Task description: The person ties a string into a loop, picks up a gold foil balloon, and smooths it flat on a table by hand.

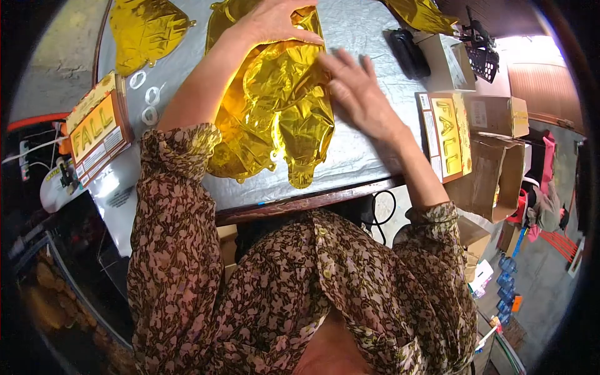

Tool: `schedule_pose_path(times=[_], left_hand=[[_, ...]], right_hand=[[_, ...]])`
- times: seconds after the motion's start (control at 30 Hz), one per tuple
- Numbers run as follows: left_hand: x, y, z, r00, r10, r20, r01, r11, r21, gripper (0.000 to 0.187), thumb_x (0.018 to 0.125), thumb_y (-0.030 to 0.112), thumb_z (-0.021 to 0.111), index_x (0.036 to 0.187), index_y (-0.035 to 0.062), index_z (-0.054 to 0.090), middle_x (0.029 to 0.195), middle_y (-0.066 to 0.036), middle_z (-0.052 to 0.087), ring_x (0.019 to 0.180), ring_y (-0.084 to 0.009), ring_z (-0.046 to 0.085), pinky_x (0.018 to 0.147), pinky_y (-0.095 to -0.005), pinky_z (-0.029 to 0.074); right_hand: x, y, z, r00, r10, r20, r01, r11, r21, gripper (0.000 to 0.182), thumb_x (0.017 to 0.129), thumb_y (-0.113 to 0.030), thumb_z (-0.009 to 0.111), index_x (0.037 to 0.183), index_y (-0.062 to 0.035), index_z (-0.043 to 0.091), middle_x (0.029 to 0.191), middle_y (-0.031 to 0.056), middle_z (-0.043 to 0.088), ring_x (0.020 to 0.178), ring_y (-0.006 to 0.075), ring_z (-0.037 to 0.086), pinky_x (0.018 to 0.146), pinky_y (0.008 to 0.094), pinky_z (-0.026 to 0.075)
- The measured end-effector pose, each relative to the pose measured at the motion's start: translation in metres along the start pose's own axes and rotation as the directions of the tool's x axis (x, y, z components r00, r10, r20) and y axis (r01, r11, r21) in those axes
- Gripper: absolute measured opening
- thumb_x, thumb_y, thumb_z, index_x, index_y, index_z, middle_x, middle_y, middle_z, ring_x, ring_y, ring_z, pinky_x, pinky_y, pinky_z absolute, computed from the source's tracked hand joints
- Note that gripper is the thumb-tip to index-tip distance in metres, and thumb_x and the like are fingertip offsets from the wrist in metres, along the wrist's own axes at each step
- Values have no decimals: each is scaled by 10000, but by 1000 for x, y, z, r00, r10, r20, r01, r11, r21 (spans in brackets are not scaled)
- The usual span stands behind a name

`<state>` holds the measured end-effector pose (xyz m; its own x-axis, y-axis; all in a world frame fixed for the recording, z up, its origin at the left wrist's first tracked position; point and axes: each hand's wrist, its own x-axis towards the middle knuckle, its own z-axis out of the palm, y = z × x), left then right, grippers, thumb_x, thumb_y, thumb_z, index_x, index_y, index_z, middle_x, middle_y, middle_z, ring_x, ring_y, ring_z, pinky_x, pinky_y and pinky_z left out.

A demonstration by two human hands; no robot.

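Deflated gold foil balloons (287,94) lie flat in front of me, wrinkled and shiny, with a small tab at the near end. Across their far part rests my left hand (275,24), thumb stretched out to the right and apart from the fingers; part of the fingers is cut off by the top edge. My right hand (359,97) is at the foil's right side, fingers extended, the fingertips at or very near its edge. Another flat gold foil balloon (147,34) lies at the far left of the table.
The table (375,181) has a silvery cover. White ribbon rings (151,95) lie at left. Packs labelled FALL stand at the left (97,128) and right (447,137). A black case (408,54), a white box (445,61) and cardboard boxes (484,178) are on the right.
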<state>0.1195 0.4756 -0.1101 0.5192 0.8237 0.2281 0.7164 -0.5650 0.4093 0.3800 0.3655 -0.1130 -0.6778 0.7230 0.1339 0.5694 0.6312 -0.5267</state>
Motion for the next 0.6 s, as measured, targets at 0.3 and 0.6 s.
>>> schedule_pose_path(times=[0.3,0.6], left_hand=[[-2,5,-5,1000,-6,23,6,1000,-8,912,737,620,817,1351,-16,599,1432,-192,533,1382,-377,431,1184,-467,329],[-2,7,-5,997,-53,47,52,998,36,908,740,639,809,1383,35,595,1488,-174,499,1416,-385,396,1196,-468,318]], right_hand=[[8,18,-15,984,-139,110,168,926,-338,466,1079,-393,440,1510,-224,495,1578,13,461,1539,312,259,1256,575,56],[-18,1,-5,976,-139,166,192,908,-371,509,1071,-395,428,1559,-252,424,1612,-32,409,1543,256,252,1268,553,62]])
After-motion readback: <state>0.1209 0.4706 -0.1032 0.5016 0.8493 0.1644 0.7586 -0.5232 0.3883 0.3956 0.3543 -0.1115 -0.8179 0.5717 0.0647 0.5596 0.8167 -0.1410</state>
